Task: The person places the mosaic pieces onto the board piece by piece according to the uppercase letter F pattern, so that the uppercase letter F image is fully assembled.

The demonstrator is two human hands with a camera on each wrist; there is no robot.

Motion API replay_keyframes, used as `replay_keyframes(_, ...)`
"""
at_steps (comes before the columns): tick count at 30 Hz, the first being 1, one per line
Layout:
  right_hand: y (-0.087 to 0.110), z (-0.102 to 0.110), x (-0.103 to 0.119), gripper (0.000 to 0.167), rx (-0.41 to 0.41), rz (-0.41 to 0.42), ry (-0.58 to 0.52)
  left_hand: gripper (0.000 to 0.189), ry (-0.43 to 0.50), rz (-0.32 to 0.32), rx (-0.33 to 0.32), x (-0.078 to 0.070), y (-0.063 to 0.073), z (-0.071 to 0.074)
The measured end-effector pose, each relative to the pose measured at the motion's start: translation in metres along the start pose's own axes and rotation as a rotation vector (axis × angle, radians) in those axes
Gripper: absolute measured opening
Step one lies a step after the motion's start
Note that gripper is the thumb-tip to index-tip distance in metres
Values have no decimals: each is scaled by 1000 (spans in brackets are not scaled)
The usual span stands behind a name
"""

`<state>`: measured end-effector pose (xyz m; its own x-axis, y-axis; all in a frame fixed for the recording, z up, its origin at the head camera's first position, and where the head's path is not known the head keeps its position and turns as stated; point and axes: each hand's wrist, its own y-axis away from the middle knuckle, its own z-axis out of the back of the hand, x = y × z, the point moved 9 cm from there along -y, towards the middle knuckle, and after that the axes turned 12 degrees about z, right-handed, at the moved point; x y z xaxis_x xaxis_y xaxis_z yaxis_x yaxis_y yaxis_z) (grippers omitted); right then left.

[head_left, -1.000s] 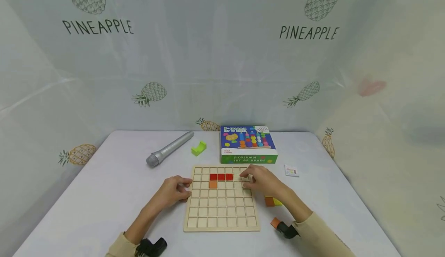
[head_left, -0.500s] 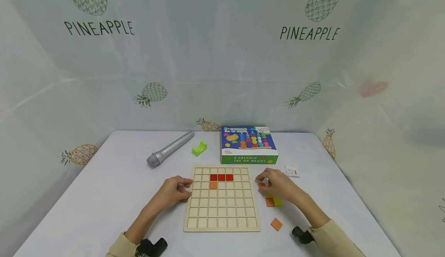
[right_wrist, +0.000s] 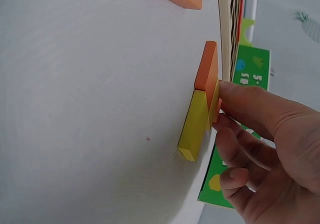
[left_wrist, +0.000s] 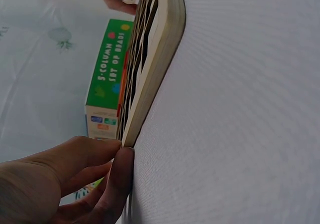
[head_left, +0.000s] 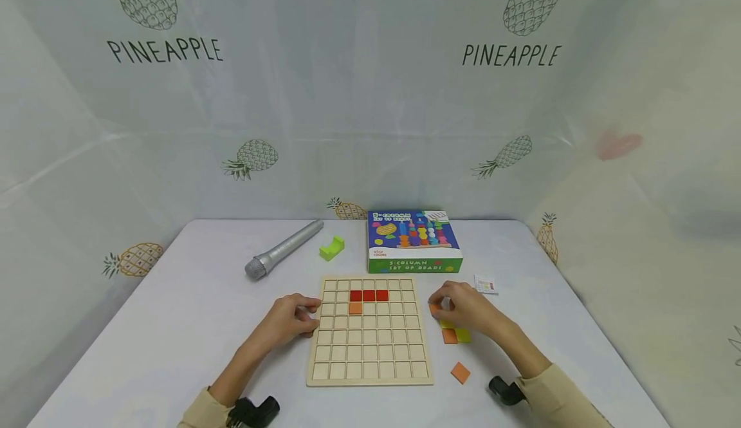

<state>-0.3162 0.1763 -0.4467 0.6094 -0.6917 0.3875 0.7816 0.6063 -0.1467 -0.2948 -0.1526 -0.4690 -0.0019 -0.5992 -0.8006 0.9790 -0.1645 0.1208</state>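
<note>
My left hand (head_left: 285, 316) rests its fingertips against the left edge of a wooden grid board (head_left: 369, 353). In the left wrist view, the thumb and a finger touch the board's rim. Inside the grid sit three red square tiles (head_left: 368, 295) in a row and an orange tile (head_left: 356, 308) below the leftmost. To the right of the board, my right hand (head_left: 464, 306) pinches an orange square tile (head_left: 435, 311) between thumb and finger. Close by lie yellow tiles (head_left: 462, 335) and another orange tile (right_wrist: 206, 66), partly under the hand.
A loose orange tile (head_left: 460, 372) lies nearer the front. Behind the board stand a bead-set box (head_left: 415, 241), a green curved block (head_left: 332, 248) and a silver toy microphone (head_left: 283, 248). A small printed card (head_left: 485, 284) lies at the right.
My right hand has drawn back from the board's upper right to the tiles beside it, and its fingers have closed on an orange tile. The left hand stays put.
</note>
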Motion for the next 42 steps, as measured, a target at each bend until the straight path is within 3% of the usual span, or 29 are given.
replay_keyframes(24,-8,5,8,16,-18,27,77,40,9,1,4,0,-1,1)
replay_keyframes(42,-31,-10,41,14,19,116,24,41,-22,4,-13,1,0,0)
